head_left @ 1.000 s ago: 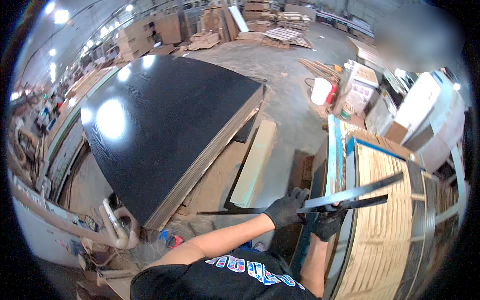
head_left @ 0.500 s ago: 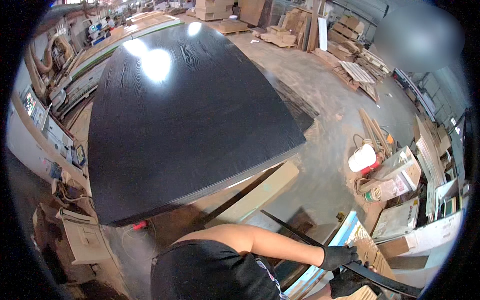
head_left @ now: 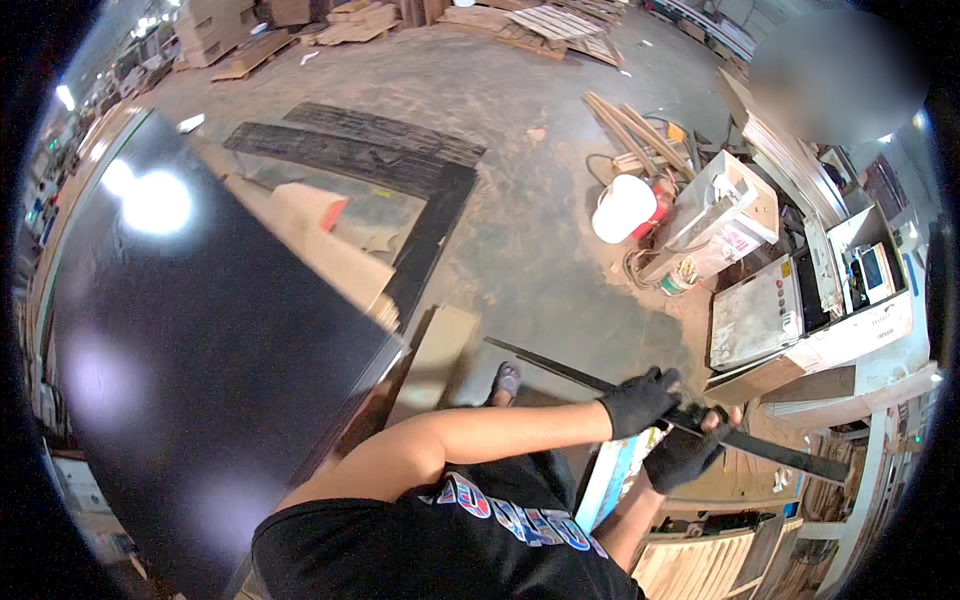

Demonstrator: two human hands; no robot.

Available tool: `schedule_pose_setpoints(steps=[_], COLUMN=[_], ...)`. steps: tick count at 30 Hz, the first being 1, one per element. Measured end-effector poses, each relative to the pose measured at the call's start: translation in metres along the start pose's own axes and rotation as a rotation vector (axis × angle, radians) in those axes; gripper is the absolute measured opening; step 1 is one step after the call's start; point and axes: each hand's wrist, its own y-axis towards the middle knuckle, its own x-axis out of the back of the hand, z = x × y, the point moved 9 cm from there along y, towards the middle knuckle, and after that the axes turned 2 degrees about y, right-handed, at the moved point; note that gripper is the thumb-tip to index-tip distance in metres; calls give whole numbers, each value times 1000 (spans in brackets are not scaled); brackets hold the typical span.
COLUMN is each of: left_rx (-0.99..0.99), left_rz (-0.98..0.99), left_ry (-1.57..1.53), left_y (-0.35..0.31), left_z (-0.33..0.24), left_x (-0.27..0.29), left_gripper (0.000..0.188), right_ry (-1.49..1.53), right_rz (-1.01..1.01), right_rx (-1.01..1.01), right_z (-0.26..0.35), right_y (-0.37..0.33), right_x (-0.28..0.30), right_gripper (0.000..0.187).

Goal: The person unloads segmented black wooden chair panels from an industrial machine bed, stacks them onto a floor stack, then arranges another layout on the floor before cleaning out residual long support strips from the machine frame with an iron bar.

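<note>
Black-gloved left hand (head_left: 640, 400) and right hand (head_left: 683, 455) both clamped on long thin black strip (head_left: 780, 455); strip's middle hidden by gloves.

Both hands, the left hand (head_left: 640, 400) and the right hand (head_left: 683, 455), wear black gloves. The forearms are bare. The short-sleeved shirt (head_left: 440, 540) is black with blue-and-red lettering

Overhead lamps light the workshop evenly, leaving soft, short shadows on the concrete floor (head_left: 520, 150). Bright white glare spots sit on the glossy black panel (head_left: 200, 330) near its upper left corner. Fisheye distortion bends straight edges toward the dark rim, and a blurred patch covers the upper right.
</note>
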Motion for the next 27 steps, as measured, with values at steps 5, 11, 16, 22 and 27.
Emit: schedule_pose_setpoints(steps=[5, 11, 16, 22, 27], left_rx=[-29, 151, 365, 488, 423], left_rz=[-175, -75, 141, 268, 227], left_ry=[266, 175, 195, 252, 331], left_y=[73, 135, 144, 169, 225], left_z=[104, 256, 424, 599, 697], left_x=[52, 114, 131, 143, 180], left_gripper=[17, 79, 90, 101, 69], right_ry=[191, 281, 447, 509, 452], right_rz=[14, 205, 250, 222, 28], right_rx=[-88, -50, -102, -192, -200], right_z=[-82, -151, -209, -285, -319], right_y=[84, 206, 289, 374, 444], right_x=[-89, -215, -306, -417, -469], right_gripper=[28, 24, 20, 19, 18])
